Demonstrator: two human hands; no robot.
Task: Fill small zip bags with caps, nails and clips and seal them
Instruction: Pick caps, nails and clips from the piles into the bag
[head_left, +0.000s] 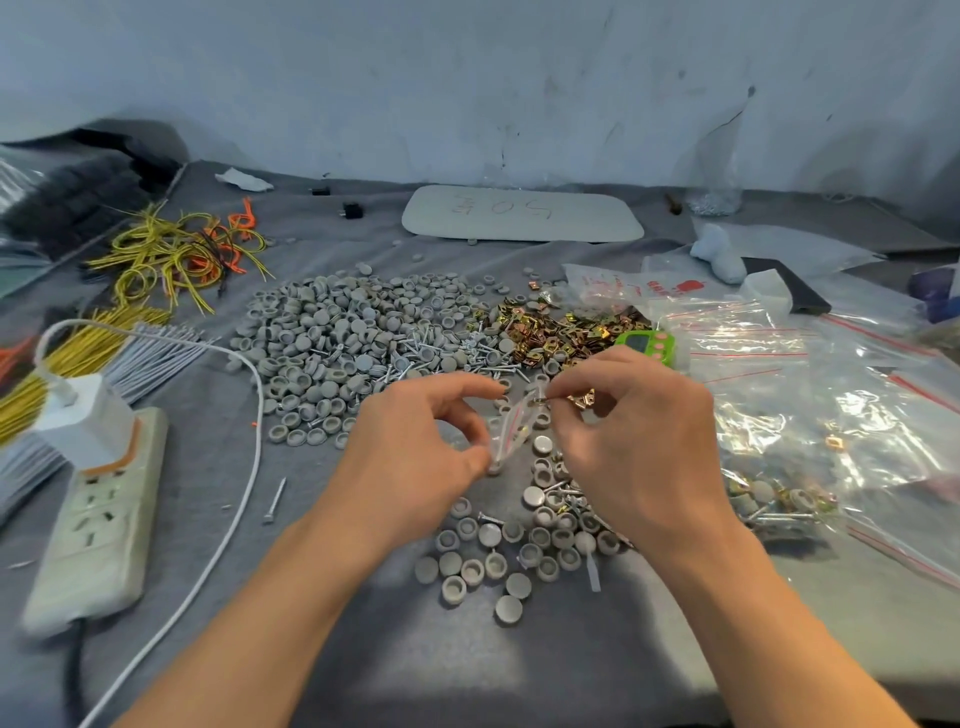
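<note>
Head view: left hand (415, 447) pinches zip bag (511, 434); right hand (639, 441) pinches clip (543, 400) above it.

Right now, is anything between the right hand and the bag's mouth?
Nothing visible. The right hand pinches a small piece right at the mouth of the bag, which the left hand holds.

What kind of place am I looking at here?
Likely a small hand-packing bench, in a workshop or a home: a heap of grey caps, a pile of brass-coloured clips and a stack of empty zip bags lie on the cloth-covered table.
</note>
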